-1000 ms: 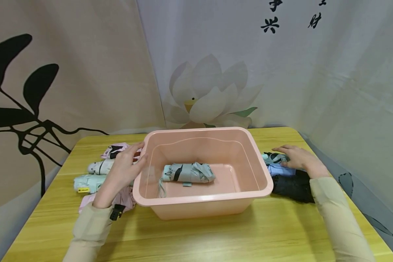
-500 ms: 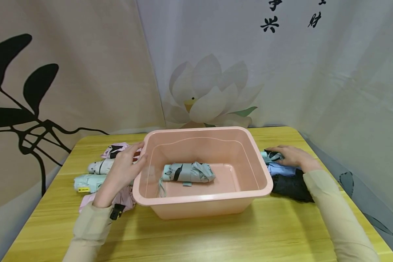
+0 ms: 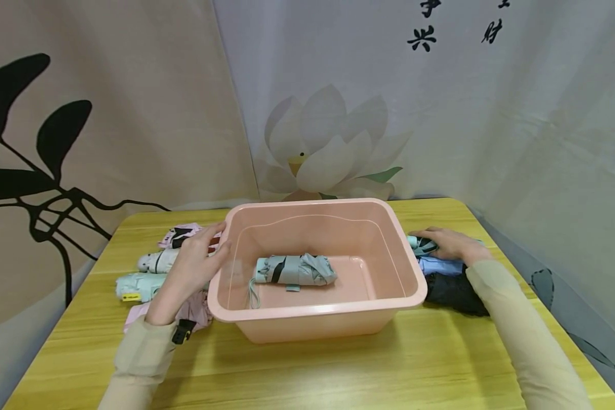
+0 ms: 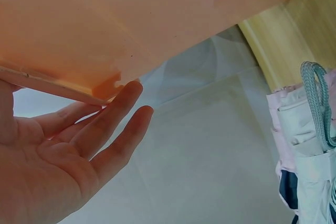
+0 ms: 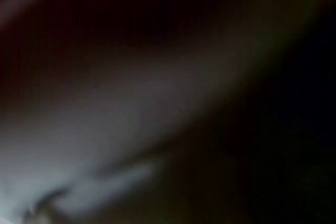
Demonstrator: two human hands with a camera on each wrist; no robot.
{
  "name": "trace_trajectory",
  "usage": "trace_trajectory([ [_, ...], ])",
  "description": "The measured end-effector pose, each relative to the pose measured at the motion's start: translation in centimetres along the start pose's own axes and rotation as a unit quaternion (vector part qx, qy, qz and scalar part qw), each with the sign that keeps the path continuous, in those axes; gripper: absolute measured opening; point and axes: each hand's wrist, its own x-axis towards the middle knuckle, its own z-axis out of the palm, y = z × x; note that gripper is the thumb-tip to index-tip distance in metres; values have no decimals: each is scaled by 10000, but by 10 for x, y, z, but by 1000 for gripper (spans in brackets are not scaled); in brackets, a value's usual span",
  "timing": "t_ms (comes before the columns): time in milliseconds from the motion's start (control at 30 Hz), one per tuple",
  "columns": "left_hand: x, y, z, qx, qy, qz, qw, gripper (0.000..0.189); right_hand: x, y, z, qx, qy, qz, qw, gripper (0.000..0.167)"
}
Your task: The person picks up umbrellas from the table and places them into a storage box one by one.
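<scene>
In the head view a pink plastic basin point(image 3: 318, 310) stands on the table with a folded grey-teal umbrella point(image 3: 294, 270) lying inside. My left hand point(image 3: 195, 265) touches the basin's left rim with extended fingers, seen from below in the left wrist view. At the basin's right side my right hand point(image 3: 453, 245) grips a folded teal umbrella point(image 3: 421, 244) with a black band, from above; the palm side is hidden. Next to it lie a blue folded umbrella point(image 3: 439, 265) and a black one point(image 3: 456, 293). The right wrist view is dark and blurred.
Left of the basin lie several folded umbrellas: a pink one with black print point(image 3: 178, 235), a white one point(image 3: 157, 261), a mint one with a yellow label point(image 3: 139, 286) and a pink one point(image 3: 197, 310). A printed curtain point(image 3: 338, 85) hangs behind the wooden table point(image 3: 307, 376).
My right hand has moved left and slightly closer to the basin, onto the teal umbrella, and its fingers have closed around it. My left hand and the basin have stayed put.
</scene>
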Motion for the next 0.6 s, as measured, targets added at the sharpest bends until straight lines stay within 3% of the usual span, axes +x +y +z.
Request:
trace_trajectory([
  [400, 0, 1, -1, 22, -8, 24, 10000, 52, 1, -1, 6, -286, 374, -346, 9983, 64],
  [600, 0, 1, -1, 4, -37, 0, 10000, 53, 0, -2, 5, -450, 598, -284, 9968, 64],
])
